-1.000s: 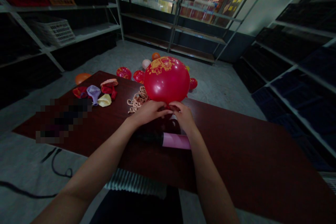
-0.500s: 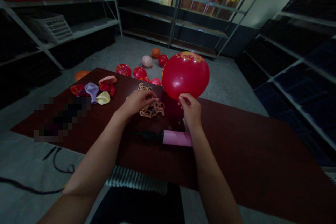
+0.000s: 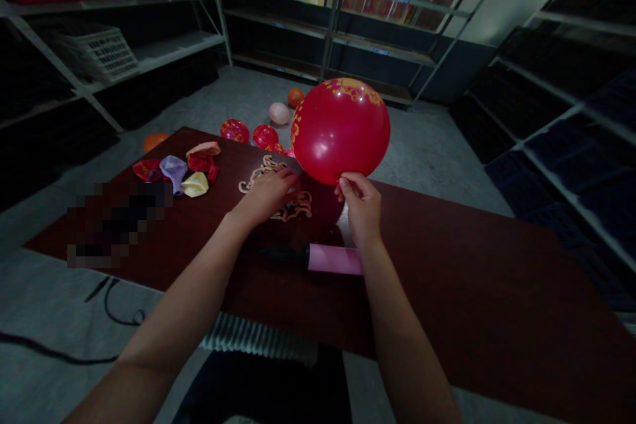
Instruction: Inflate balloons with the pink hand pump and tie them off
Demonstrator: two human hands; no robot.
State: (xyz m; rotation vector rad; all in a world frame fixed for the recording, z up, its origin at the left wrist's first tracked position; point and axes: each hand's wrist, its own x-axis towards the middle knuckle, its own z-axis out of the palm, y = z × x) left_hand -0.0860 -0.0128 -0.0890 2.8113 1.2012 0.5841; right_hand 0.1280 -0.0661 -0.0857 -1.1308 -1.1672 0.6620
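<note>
Inflated red balloon (image 3: pixel 340 131), neck pinched

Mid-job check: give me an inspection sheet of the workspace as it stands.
Surface: dark red-brown table.
Job's things: red balloon, inflated, held above the table; beige loops in a pile; pink pump lying flat.
Clutter: flat balloons at the table's left.
Grips: right hand pinches the balloon's neck; left hand rests on the loops, grip unclear.
Cables: black cable on the floor, left.
Surroundings: metal shelves; floor balloons beyond the table.
</note>
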